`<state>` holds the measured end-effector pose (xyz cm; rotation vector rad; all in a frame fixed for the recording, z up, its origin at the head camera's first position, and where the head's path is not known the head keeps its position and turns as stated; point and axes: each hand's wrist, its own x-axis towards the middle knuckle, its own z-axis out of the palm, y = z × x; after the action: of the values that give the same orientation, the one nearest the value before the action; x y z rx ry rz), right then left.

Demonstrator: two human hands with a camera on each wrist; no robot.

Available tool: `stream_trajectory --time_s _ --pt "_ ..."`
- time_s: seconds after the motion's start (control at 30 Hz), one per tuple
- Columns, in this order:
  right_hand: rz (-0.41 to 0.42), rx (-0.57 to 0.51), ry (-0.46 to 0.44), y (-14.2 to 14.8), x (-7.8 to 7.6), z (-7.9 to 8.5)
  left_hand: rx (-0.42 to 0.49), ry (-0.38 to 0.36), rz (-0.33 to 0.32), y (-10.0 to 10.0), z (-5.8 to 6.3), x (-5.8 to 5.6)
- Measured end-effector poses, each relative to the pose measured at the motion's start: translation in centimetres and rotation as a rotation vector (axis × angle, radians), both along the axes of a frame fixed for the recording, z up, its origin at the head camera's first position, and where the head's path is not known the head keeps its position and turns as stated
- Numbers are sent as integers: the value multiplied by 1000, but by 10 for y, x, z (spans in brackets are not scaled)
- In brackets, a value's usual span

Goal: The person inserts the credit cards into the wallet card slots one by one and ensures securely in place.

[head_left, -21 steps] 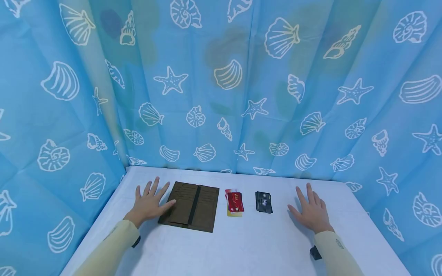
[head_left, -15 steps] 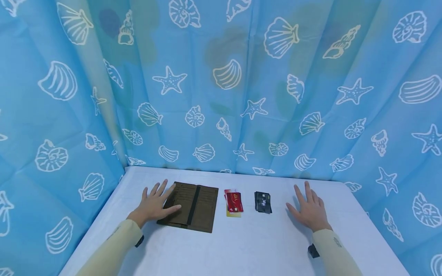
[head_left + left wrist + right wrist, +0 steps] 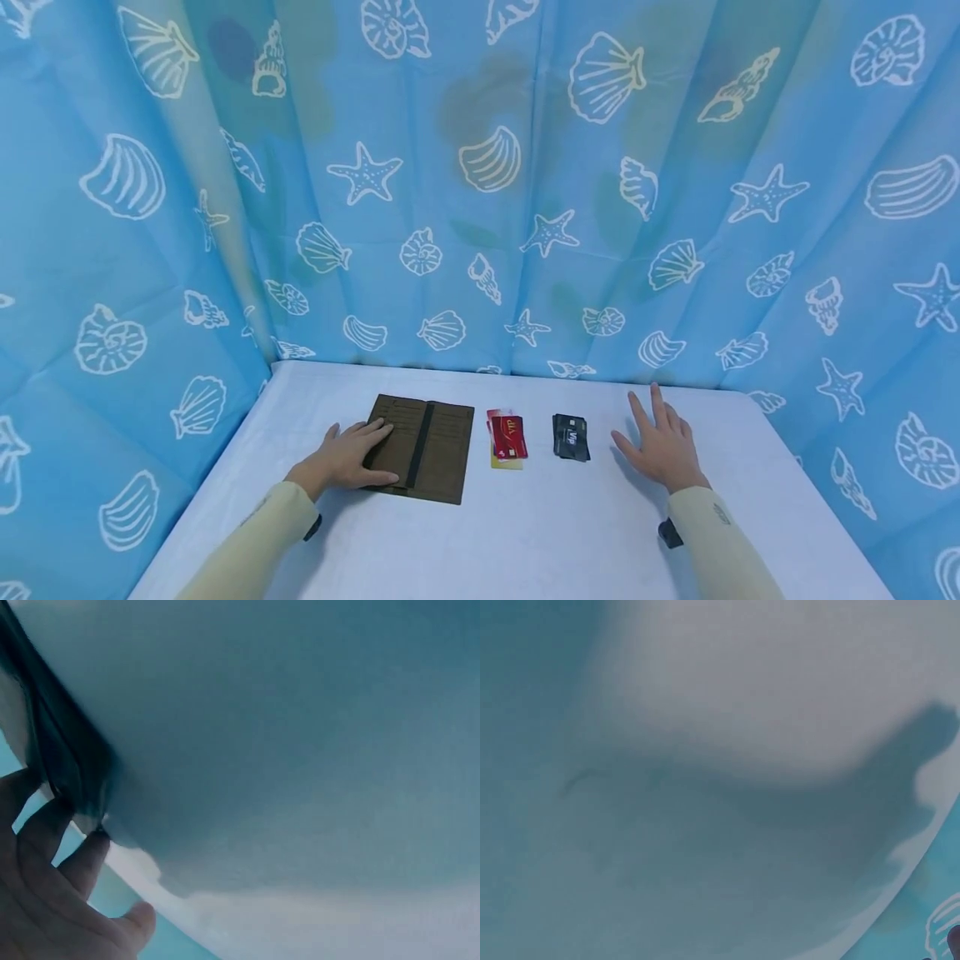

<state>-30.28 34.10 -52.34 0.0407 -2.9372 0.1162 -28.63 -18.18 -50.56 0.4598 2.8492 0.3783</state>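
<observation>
A brown bifold wallet (image 3: 444, 450) lies spread flat on the white-covered table, with card slots and a black strap down its middle. My left hand (image 3: 347, 458) is at its left side, fingers and thumb extended over the left panel. In the left wrist view, fingertips of the left hand (image 3: 56, 896) meet the dark edge of the wallet (image 3: 64, 727). Right of the wallet sit red cards (image 3: 512, 437) with a yellow card (image 3: 507, 464) beneath, then a stack of black cards (image 3: 572, 438). My right hand (image 3: 666, 447), fingers spread, is right of that stack, holding nothing.
The white tablecloth (image 3: 480, 550) covers the table, which ends at the back against a blue curtain (image 3: 450, 275) printed with shells and starfish. More curtain stands along both sides. Dark bands show at both sleeve cuffs.
My left hand has moved right and down onto the wallet's left panel. My right hand has shifted slightly left and farther from me. The wallet and cards stay in place.
</observation>
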Motion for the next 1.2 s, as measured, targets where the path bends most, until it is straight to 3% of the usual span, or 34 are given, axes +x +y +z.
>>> stream_trajectory --time_s 0.27,0.67,0.93,1.2 --pt "11 -10 3 -16 -7 3 -58 14 31 6 -2 5" --pt "60 -21 7 -36 -11 4 -64 28 73 8 0 19" --pt "82 -17 3 -43 -15 8 -77 51 77 15 -5 24" --pt "135 3 -1 -69 -21 9 -99 53 68 22 1 31"
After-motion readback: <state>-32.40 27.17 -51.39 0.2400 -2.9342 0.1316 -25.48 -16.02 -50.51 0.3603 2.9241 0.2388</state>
